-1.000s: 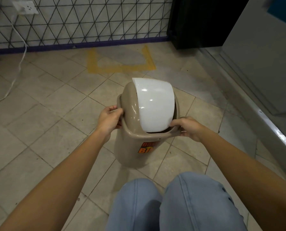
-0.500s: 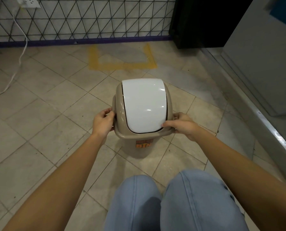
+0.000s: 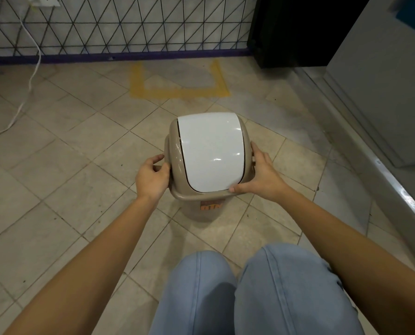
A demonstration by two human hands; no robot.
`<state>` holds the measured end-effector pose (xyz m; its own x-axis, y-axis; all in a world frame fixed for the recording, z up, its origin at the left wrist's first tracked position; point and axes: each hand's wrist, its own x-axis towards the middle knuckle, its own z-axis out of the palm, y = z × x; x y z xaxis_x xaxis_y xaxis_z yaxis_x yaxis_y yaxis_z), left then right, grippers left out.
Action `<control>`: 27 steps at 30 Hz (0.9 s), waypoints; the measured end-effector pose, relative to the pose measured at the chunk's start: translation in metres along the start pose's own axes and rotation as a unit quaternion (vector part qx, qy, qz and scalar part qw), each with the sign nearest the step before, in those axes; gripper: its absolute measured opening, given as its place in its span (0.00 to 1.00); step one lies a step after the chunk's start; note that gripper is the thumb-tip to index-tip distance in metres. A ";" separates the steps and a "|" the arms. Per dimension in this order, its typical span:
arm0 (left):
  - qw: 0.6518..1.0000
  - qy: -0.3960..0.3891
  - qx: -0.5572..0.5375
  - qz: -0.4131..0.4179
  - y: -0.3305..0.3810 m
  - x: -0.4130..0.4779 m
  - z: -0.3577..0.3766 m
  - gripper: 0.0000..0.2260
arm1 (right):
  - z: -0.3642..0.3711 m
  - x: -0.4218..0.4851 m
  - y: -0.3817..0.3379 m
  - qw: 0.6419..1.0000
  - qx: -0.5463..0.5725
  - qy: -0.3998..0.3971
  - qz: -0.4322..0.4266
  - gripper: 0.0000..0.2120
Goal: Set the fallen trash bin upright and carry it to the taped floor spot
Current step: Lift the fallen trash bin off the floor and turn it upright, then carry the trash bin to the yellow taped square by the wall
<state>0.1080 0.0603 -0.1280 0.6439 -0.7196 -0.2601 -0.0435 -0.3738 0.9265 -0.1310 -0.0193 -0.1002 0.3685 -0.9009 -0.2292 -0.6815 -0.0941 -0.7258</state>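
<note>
A small beige trash bin (image 3: 196, 209) with a white swing lid (image 3: 210, 151) stands upright on the tiled floor in front of my knees. My left hand (image 3: 153, 178) grips the left rim of its top. On the right rim, my right hand (image 3: 262, 176) holds on with the thumb under the lid's front edge. An orange label shows on the bin's front. The taped floor spot (image 3: 177, 91), a yellow three-sided outline, lies farther ahead by the wall, apart from the bin.
A black wire grid (image 3: 119, 22) and purple baseboard line the far wall. A white cable (image 3: 26, 93) trails over the floor at the left. A black cabinet (image 3: 295, 30) and a grey unit with a metal threshold (image 3: 382, 172) border the right.
The bin has swung from tilted toward me to upright, and its lid now faces up. Both hands stayed on the rim and shifted a little.
</note>
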 end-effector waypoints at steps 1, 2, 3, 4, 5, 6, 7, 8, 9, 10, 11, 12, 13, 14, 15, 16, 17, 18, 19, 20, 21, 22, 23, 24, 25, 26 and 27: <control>1.000 0.010 0.017 0.016 0.001 -0.002 0.000 0.18 | 0.001 -0.001 -0.002 1.000 -0.013 0.009 -0.026 0.65; 0.999 0.019 0.030 0.035 0.001 -0.005 0.000 0.18 | 0.002 -0.001 -0.004 0.999 -0.020 0.017 -0.043 0.66; 0.997 0.024 0.038 0.055 0.001 -0.009 0.000 0.18 | 0.004 -0.001 -0.006 0.998 -0.022 0.023 -0.053 0.67; 0.996 0.022 0.040 0.075 0.001 -0.014 -0.001 0.18 | 0.005 -0.001 -0.008 0.998 -0.025 0.025 -0.061 0.68; 0.995 0.015 0.034 0.096 0.000 -0.019 -0.001 0.18 | 0.005 -0.002 -0.009 0.997 -0.030 0.023 -0.068 0.69; 0.992 0.004 0.026 0.120 -0.001 -0.023 -0.001 0.19 | 0.006 -0.002 -0.010 0.996 -0.038 0.020 -0.074 0.70; 0.989 -0.009 0.026 0.147 -0.003 -0.027 -0.002 0.20 | 0.006 -0.003 -0.010 0.996 -0.046 0.017 -0.078 0.70; 0.983 -0.022 0.041 0.175 -0.005 -0.030 -0.003 0.23 | 0.006 -0.003 -0.010 0.995 -0.053 0.018 -0.081 0.70; 0.977 -0.037 0.067 0.201 -0.006 -0.034 -0.004 0.27 | 0.006 -0.003 -0.009 0.995 -0.056 0.020 -0.083 0.70; 0.969 -0.051 0.096 0.222 -0.008 -0.036 -0.004 0.33 | 0.006 -0.004 -0.009 0.994 -0.057 0.023 -0.085 0.70; 0.961 -0.066 0.124 0.240 -0.009 -0.038 -0.005 0.39 | 0.005 -0.003 -0.009 0.994 -0.058 0.025 -0.085 0.70; 0.953 -0.078 0.149 0.252 -0.009 -0.039 -0.005 0.44 | 0.005 -0.003 -0.009 0.994 -0.058 0.025 -0.085 0.70; 0.946 -0.090 0.170 0.261 -0.009 -0.039 -0.006 0.49 | 0.005 -0.002 -0.009 0.994 -0.057 0.026 -0.087 0.70; 0.941 -0.098 0.185 0.267 -0.009 -0.038 -0.006 0.52 | 0.005 -0.002 -0.010 0.994 -0.057 0.026 -0.090 0.69; 0.937 -0.104 0.195 0.272 -0.009 -0.037 -0.006 0.54 | 0.005 -0.001 -0.010 0.994 -0.056 0.026 -0.092 0.69; 0.935 -0.108 0.202 0.273 -0.007 -0.036 -0.006 0.56 | 0.004 0.001 -0.011 0.994 -0.056 0.026 -0.093 0.69; 0.934 -0.111 0.205 0.272 -0.006 -0.034 -0.006 0.56 | 0.004 0.003 -0.011 0.994 -0.055 0.025 -0.092 0.69; 0.933 -0.117 0.208 0.270 -0.004 -0.032 -0.005 0.57 | 0.004 0.005 -0.012 0.994 -0.053 0.025 -0.091 0.69; 0.932 -0.122 0.209 0.269 -0.003 -0.031 -0.004 0.57 | 0.004 0.007 -0.013 0.994 -0.051 0.025 -0.091 0.69; 0.933 -0.124 0.208 0.267 -0.001 -0.028 -0.003 0.57 | 0.003 0.009 -0.014 0.994 -0.049 0.025 -0.092 0.70; 0.934 -0.126 0.207 0.264 0.000 -0.026 -0.003 0.57 | 0.003 0.012 -0.015 0.994 -0.046 0.024 -0.091 0.70; 0.934 -0.126 0.205 0.262 0.001 -0.023 -0.002 0.57 | 0.002 0.015 -0.016 0.995 -0.043 0.023 -0.091 0.70; 0.935 -0.127 0.205 0.262 0.002 -0.021 -0.002 0.57 | 0.001 0.017 -0.017 0.995 -0.040 0.021 -0.091 0.70; 0.935 -0.127 0.205 0.261 0.003 -0.018 -0.001 0.58 | 0.000 0.021 -0.017 0.995 -0.036 0.017 -0.091 0.71; 0.935 -0.127 0.205 0.259 0.004 -0.016 -0.001 0.58 | -0.001 0.023 -0.018 0.995 -0.035 0.014 -0.092 0.71; 0.935 -0.127 0.206 0.257 0.005 -0.014 0.001 0.58 | -0.002 0.025 -0.017 0.995 -0.036 0.010 -0.092 0.71; 0.935 -0.127 0.208 0.256 0.005 -0.013 0.001 0.59 | -0.002 0.026 -0.017 0.995 -0.038 0.009 -0.092 0.71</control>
<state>0.0991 0.0672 -0.1199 0.2566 -0.9629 0.0836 -0.6236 -0.0989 0.7755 -0.1111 -0.0419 -0.0924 0.4800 -0.8731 -0.0856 -0.6496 -0.2882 -0.7036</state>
